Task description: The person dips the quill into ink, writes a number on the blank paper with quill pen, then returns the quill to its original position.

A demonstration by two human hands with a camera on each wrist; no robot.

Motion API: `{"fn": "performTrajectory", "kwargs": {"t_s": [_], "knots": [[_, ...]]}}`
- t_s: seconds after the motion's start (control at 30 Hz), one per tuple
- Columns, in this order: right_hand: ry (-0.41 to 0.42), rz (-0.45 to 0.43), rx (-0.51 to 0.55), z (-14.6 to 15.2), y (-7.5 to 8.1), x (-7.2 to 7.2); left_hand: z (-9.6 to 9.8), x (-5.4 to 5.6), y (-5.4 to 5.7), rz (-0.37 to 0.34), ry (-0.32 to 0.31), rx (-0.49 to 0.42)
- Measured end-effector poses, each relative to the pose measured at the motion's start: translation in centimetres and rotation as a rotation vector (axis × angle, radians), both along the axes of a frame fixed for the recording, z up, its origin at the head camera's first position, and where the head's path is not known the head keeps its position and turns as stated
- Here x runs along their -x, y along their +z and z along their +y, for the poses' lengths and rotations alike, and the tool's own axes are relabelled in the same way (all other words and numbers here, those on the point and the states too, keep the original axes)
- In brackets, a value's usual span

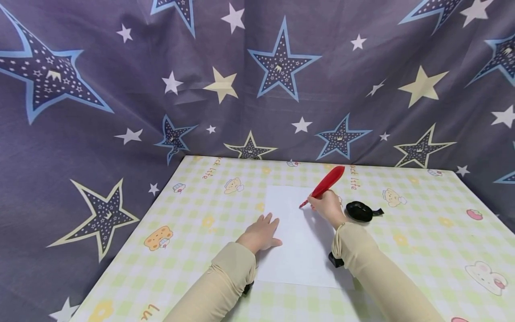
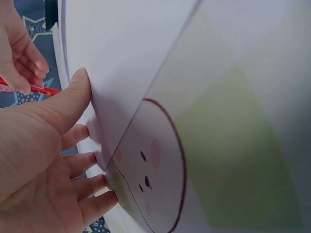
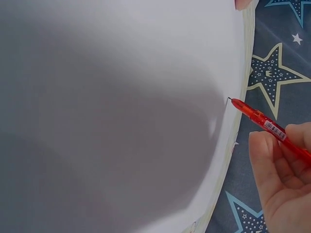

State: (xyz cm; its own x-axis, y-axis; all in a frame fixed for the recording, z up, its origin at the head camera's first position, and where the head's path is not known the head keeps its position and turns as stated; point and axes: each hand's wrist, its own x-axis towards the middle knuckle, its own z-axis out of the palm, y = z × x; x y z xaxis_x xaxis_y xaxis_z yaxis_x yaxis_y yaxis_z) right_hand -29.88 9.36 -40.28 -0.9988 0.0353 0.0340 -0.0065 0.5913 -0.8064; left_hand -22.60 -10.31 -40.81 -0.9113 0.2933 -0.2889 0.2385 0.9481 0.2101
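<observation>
A white sheet of paper [image 1: 293, 250] lies on the table in front of the person. The left hand [image 1: 260, 233] rests on its left edge with fingers spread; the left wrist view shows the thumb and fingertips of that hand [image 2: 53, 150] along the sheet's edge. Over the upper right part of the paper, the right hand [image 1: 327, 207] pinches a red pen [image 1: 327, 182] with a feather-shaped top. In the right wrist view the pen [image 3: 262, 121] tilts, its tip right at the paper's surface, and thumb and fingers of the right hand [image 3: 284, 179] hold its barrel.
A black oval object [image 1: 359, 211] with a short tab lies right of the paper. The table [image 1: 426, 250] wears a green checked cover with cartoon prints. Behind it hangs a dark curtain [image 1: 225, 44] with stars. Black wrist devices [image 1: 335, 260] show under the sleeves.
</observation>
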Motion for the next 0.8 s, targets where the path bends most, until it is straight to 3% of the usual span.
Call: {"fn": "performTrajectory", "kwargs": {"t_s": [0.8], "knots": [[0.038,0.037,0.002,0.09,-0.2,-0.96,-0.11,0.04,-0.12,0.008,-0.013,0.004]]}}
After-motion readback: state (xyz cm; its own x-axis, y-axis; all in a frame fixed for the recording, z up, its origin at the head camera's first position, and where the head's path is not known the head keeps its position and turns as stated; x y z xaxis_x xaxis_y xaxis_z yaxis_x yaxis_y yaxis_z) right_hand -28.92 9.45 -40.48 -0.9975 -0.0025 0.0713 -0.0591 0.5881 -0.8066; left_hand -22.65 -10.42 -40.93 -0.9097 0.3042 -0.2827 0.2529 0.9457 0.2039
